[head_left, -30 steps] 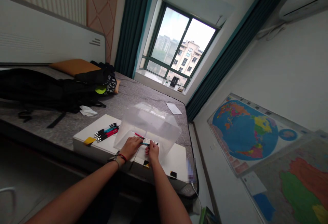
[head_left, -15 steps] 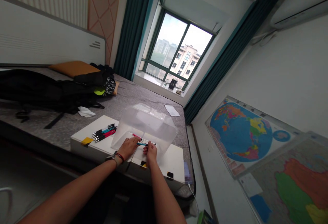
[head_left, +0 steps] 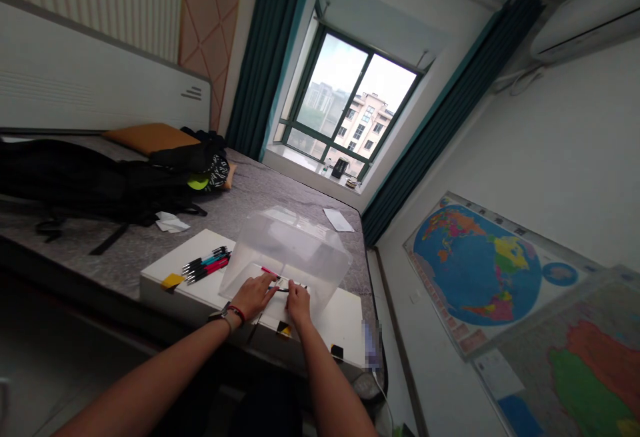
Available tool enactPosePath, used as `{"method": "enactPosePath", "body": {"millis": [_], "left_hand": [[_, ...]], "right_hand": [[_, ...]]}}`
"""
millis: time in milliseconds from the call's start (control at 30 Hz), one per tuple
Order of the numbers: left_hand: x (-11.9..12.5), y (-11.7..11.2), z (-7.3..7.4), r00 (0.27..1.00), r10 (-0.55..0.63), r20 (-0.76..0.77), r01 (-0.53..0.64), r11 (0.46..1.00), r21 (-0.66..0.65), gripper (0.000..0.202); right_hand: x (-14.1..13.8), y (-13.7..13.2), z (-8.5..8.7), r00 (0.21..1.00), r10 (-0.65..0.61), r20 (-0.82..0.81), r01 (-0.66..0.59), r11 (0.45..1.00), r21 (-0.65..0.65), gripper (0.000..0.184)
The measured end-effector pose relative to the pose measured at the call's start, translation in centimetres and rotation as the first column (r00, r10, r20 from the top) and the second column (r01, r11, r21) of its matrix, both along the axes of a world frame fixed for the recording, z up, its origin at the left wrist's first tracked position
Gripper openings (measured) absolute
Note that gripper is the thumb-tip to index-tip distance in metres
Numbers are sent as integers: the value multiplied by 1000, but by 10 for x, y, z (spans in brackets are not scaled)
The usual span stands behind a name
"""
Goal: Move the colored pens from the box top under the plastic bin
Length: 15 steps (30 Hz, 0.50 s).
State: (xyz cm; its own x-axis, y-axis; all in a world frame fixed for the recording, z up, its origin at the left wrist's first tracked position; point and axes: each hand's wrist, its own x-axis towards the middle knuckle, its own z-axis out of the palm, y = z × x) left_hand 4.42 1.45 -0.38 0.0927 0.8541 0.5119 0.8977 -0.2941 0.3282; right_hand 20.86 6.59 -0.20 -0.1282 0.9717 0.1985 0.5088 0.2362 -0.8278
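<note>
Between my two hands lies a slim pen (head_left: 283, 290), mostly covered, its visible stretch dark. My left hand (head_left: 257, 296), with a watch and red bracelet at the wrist, pinches its left part. Closed fingers of my right hand (head_left: 299, 302) hold the other end. Both hands are at the open front of a clear plastic box (head_left: 320, 250). A red pen piece (head_left: 269, 271) lies inside, just beyond my left hand. Left of the box, a pile of black, blue and red pens (head_left: 206, 265) rests on a white box top (head_left: 165, 264).
The white surface has yellow and black tape (head_left: 173, 282) at its edge and stands on a grey mattress (head_left: 265, 187). Crumpled paper (head_left: 171, 222), a black bag (head_left: 75, 177) and a white sheet (head_left: 339, 219) lie around it. A cable (head_left: 384, 390) hangs at the right.
The blue barrel that showed between my hands is no longer visible; a thin dark stretch shows there now. My hands stay close together. The whole view has shifted slightly.
</note>
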Motion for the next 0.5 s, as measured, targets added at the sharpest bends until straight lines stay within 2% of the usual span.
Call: {"method": "enactPosePath", "body": {"millis": [67, 200, 367, 500], "left_hand": [[0, -1, -1, 999, -45, 12, 45, 999, 5, 34], [-2, -2, 2, 996, -88, -4, 88, 996, -18, 24], [-2, 1, 2, 997, -69, -38, 70, 997, 26, 27], [0, 0, 2, 997, -46, -57, 47, 999, 8, 35]], "right_hand": [[3, -2, -4, 999, -42, 19, 41, 997, 58, 53], [5, -3, -9, 999, -42, 2, 42, 998, 45, 54], [5, -3, -7, 993, -65, -100, 62, 998, -31, 55], [7, -3, -8, 977, -14, -211, -10, 994, -108, 53]]}}
